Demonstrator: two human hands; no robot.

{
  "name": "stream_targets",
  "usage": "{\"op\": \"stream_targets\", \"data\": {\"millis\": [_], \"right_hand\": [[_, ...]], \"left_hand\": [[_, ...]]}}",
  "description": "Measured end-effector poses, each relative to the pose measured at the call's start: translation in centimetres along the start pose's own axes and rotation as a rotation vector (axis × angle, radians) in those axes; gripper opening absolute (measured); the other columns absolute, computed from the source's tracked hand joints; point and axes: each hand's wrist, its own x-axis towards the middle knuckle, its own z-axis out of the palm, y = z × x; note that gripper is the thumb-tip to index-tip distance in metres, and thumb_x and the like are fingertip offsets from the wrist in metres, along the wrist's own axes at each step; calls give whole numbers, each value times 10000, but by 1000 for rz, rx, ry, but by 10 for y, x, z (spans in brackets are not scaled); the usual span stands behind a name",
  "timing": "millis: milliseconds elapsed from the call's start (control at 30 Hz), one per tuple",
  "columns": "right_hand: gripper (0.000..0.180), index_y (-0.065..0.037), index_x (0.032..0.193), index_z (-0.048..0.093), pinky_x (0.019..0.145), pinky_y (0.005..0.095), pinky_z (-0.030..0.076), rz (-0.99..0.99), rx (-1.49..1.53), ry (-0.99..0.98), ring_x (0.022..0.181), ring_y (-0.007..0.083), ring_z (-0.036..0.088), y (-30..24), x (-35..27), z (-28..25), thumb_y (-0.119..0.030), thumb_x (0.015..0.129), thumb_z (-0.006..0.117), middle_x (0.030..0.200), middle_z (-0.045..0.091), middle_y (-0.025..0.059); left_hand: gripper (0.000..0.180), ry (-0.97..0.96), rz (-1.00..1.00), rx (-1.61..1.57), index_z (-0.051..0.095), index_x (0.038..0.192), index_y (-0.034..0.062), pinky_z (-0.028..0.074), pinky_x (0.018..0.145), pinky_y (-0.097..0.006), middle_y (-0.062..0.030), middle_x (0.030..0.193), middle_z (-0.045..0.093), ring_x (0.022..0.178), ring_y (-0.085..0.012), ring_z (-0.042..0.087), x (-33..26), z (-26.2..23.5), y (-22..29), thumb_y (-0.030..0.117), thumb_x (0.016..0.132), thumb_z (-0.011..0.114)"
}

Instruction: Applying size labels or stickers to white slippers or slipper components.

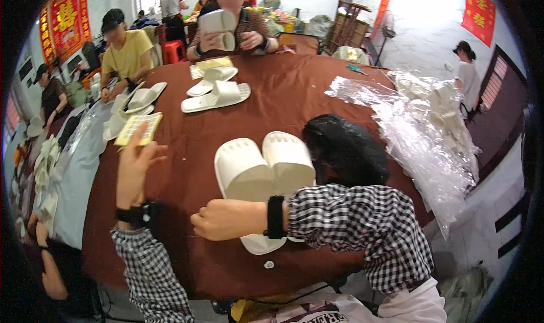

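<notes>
A pair of white slide slippers [243, 170] lies in front of me on the brown tablecloth, toes pointing away. My right hand [226, 220] crosses over their near part, its fingers curled closed. Whatever those fingers may hold is hidden from view. Out to the left, my left hand [136, 167] stretches its fingers over a pad of yellow label sheets [140, 130]. Its fingertips overlap the pad, but I cannot tell whether they press on it. Close to the near edge lies a small white sticker-like piece [269, 264].
Right of the slippers sits a black bag [345, 150]. Clear plastic wrap [419, 130] covers the table's right side. More white slippers [218, 97] lie farther off. Across the table a person [232, 40] holds slippers; another in a yellow shirt [127, 60] sits far left.
</notes>
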Motion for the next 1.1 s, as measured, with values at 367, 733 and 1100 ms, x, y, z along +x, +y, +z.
{"op": "stream_targets", "data": {"millis": [367,733,1100], "right_hand": [[231,-89,1033,594,672,363,536,395,-108,89,817,247,632,85,-77,-111,-159,814,576,885,596,59],[650,11,1438,289,989,482,449,1548,-490,-151,1185,466,517,152,-344,-185,-117,855,544,1434,352,327],[305,-11,1088,660,823,426,518,1086,423,-56,921,330,660,62,-184,-144,-223,870,625,1028,667,172]], "left_hand": [[533,170,17,-19,345,1491,80,505,886,-289,-80,1469,440,1058,-154,600,-7,-60,4,264,1016,502],[546,-53,-50,183,343,1495,75,549,796,-291,-105,1281,552,959,-152,628,-4,-12,-18,126,978,513],[539,-163,-51,163,380,1465,39,542,767,-271,-103,1241,558,933,-138,628,-9,16,-24,108,958,549]]}}
